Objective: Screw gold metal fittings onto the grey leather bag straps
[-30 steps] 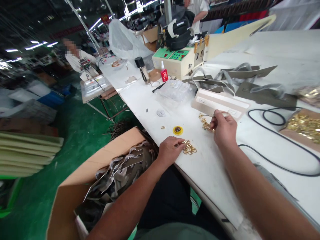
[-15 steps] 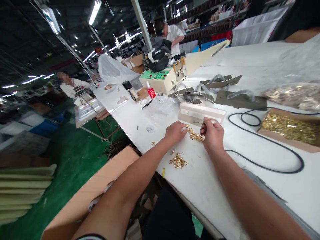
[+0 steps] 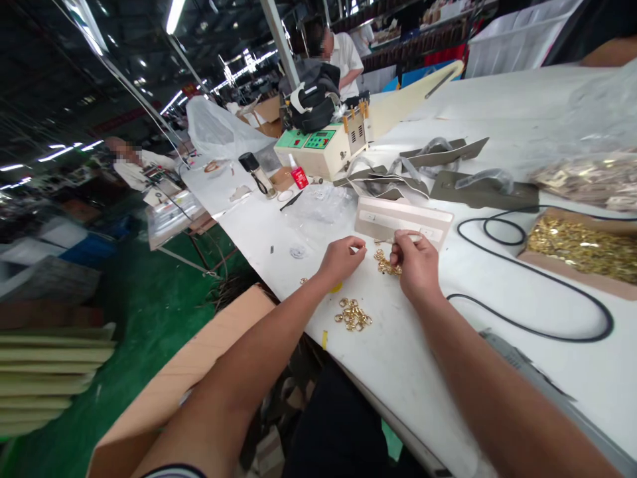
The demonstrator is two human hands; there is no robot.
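My left hand (image 3: 343,259) is closed in a pinch above the white table, with what looks like a small gold metal piece, mostly hidden, at its fingertips. My right hand (image 3: 417,265) is wrapped round a thin, pale, stick-like tool (image 3: 384,241) whose slim end points left toward my left hand; its exact kind is unclear. Between the hands lies a pile of gold metal rings (image 3: 384,262), partly covered by my right hand. Nearer the table edge is a second gold pile (image 3: 353,315). Behind the hands rests a flat beige panel (image 3: 368,229) with white patches.
An open box of gold pieces (image 3: 582,242) stands right, beside a looped black cord (image 3: 547,340). Grey-green panels (image 3: 482,192), a red bottle (image 3: 299,178) and a green-topped machine (image 3: 323,156) are farther back. A cardboard box (image 3: 199,372) stands below the left edge. Two people work in the distance.
My left hand has drawn back left from the gold pile between the hands, its fingertips now pinched. My right hand has shifted slightly left with the tool. The view has tilted a little.
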